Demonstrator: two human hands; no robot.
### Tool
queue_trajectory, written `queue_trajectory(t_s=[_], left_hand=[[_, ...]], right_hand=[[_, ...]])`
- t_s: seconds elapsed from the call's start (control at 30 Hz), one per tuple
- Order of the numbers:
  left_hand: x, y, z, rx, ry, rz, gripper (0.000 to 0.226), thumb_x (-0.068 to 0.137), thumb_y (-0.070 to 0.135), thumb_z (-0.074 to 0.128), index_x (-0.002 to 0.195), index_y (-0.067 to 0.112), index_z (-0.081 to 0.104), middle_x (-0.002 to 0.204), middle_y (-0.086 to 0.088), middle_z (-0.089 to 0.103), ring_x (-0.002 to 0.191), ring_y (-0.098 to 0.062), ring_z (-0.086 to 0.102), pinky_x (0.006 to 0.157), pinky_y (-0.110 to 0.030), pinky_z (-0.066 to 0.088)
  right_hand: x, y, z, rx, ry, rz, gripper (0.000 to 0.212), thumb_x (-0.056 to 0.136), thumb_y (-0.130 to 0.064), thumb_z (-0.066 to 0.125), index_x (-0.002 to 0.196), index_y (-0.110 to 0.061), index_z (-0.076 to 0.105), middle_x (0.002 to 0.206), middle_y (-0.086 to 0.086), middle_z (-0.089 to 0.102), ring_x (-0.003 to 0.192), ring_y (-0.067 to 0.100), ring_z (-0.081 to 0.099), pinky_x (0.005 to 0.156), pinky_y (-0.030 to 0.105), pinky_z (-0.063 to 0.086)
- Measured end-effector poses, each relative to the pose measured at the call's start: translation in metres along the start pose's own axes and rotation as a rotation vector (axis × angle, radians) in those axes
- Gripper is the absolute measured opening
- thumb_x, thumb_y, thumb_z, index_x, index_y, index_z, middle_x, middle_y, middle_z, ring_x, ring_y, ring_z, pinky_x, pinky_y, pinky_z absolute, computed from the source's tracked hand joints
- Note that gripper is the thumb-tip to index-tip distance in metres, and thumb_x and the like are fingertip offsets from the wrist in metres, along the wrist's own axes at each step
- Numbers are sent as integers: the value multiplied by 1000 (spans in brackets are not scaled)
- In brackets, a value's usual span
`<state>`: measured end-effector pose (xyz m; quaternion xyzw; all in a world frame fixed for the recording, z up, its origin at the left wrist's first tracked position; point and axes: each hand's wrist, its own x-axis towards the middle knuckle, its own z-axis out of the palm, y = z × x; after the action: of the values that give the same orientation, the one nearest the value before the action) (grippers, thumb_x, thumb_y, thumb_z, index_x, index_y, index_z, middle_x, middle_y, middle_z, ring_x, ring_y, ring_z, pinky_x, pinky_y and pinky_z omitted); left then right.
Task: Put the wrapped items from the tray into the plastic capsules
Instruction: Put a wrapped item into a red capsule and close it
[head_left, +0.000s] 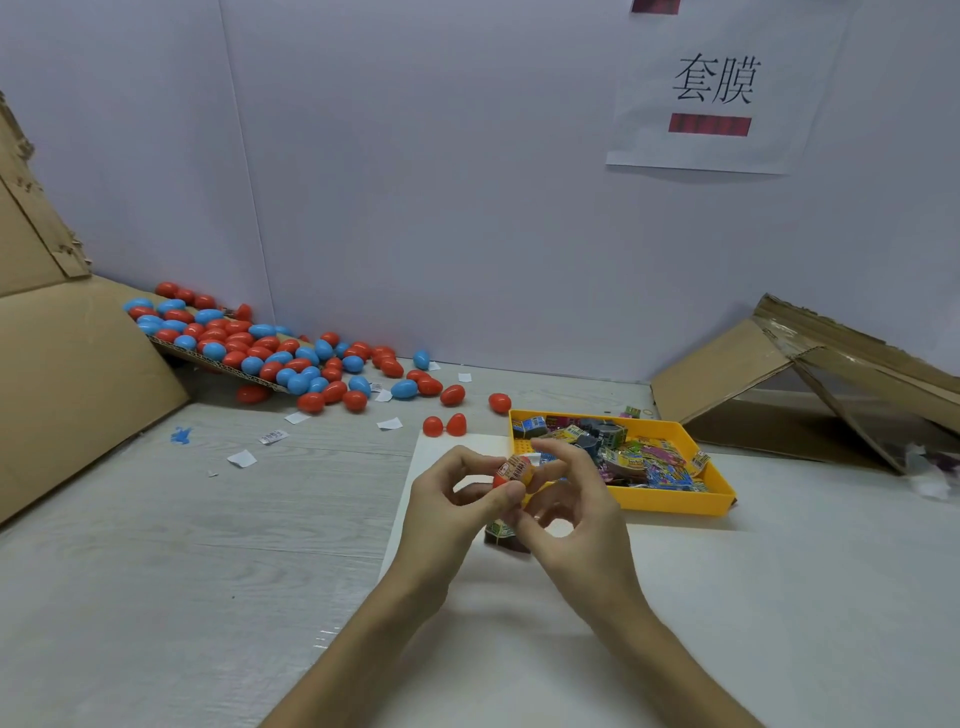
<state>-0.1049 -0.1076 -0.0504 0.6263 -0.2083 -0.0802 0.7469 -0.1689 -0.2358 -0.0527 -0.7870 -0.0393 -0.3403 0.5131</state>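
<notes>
In front of me, over a white sheet (753, 597), both hands meet on one small piece. My left hand (457, 499) pinches a red capsule half (500, 479) from below. A wrapped item (517, 467) with yellow and red print sits in it, and my right hand (566, 499) pinches that item from the right. Another wrapped item (500, 531) lies on the sheet under my hands. The yellow tray (670, 499) just right of my hands holds several colourful wrapped items (644, 457). An open red capsule (444, 425), its two halves side by side, lies beyond my left hand.
A pile of red and blue capsules (270, 353) spills from a cardboard ramp (78, 374) at the back left. Paper scraps (241, 458) dot the grey table. A folded cardboard piece (810, 384) stands at the back right. A white wall with a printed sign (714, 85) closes the back.
</notes>
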Motion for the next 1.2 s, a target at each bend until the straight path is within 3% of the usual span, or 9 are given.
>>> queue_trajectory(t_s=[0.1, 0.2, 0.3, 0.47, 0.6, 0.7, 0.83, 0.97, 1.2], left_hand=[[0, 2, 0, -125, -55, -56, 33, 74, 20, 85, 97, 5, 66, 100, -7, 75, 95, -27, 73, 77, -32, 58], [-1, 3, -1, -331, -121, -131, 39, 73, 21, 85, 102, 1, 67, 108, -18, 72, 103, -31, 71, 81, -31, 58], [-1, 5, -3, -426, -139, -181, 27, 78, 24, 77, 99, 7, 72, 108, -20, 71, 105, -31, 70, 82, -29, 58], [0, 7, -3, -456, -138, -223, 30, 75, 24, 76, 100, 9, 72, 107, -17, 73, 99, -26, 72, 76, -23, 57], [-2, 8, -3, -497, -155, -237, 47, 77, 22, 76, 117, 2, 62, 111, -20, 71, 100, -26, 72, 77, -25, 57], [-3, 8, -2, -487, -197, -233, 46, 83, 22, 71, 125, 5, 60, 116, -17, 71, 107, -28, 70, 81, -26, 57], [-3, 8, -1, -443, -244, -228, 43, 87, 25, 67, 127, 11, 62, 120, -11, 71, 112, -25, 68, 84, -26, 57], [-4, 7, -1, -416, -288, -209, 39, 93, 25, 62, 131, 13, 60, 126, -13, 67, 118, -27, 65, 97, -33, 54], [-4, 8, -1, -395, -289, -193, 39, 95, 29, 57, 133, 20, 58, 127, -8, 67, 118, -24, 65, 87, -28, 56]], right_hand=[[-3, 0, 3, -39, 78, -56, 72, 71, -9, 86, 125, -37, 47, 95, -18, 62, 79, 13, 68, 70, 19, 55], [-3, -1, -1, -93, 144, -158, 57, 72, -12, 86, 116, -32, 55, 94, -14, 65, 81, 12, 67, 70, 24, 56], [-3, -3, -2, -180, 138, -256, 42, 75, -11, 83, 111, -22, 65, 101, -8, 66, 86, 11, 65, 70, 24, 56], [-3, -3, -3, -226, 170, -305, 44, 76, -12, 82, 115, -20, 65, 106, -6, 67, 92, 4, 63, 78, 17, 53], [-4, -1, -3, -280, 219, -336, 41, 75, -10, 81, 114, -14, 69, 107, -6, 67, 102, -2, 61, 89, 13, 49], [-4, 1, -3, -306, 247, -378, 37, 76, -7, 78, 112, -9, 71, 106, -4, 66, 104, -2, 58, 92, 11, 46], [-3, 3, -4, -303, 248, -405, 33, 79, -4, 76, 111, -8, 72, 106, -1, 67, 104, 1, 59, 90, 13, 48], [-3, 3, -5, -280, 229, -418, 34, 80, -2, 74, 113, -10, 71, 107, 0, 66, 102, 1, 59, 86, 14, 49], [-2, 3, -4, -308, 174, -408, 37, 84, -6, 73, 119, -18, 69, 115, -3, 64, 110, 7, 58, 89, 27, 53]])
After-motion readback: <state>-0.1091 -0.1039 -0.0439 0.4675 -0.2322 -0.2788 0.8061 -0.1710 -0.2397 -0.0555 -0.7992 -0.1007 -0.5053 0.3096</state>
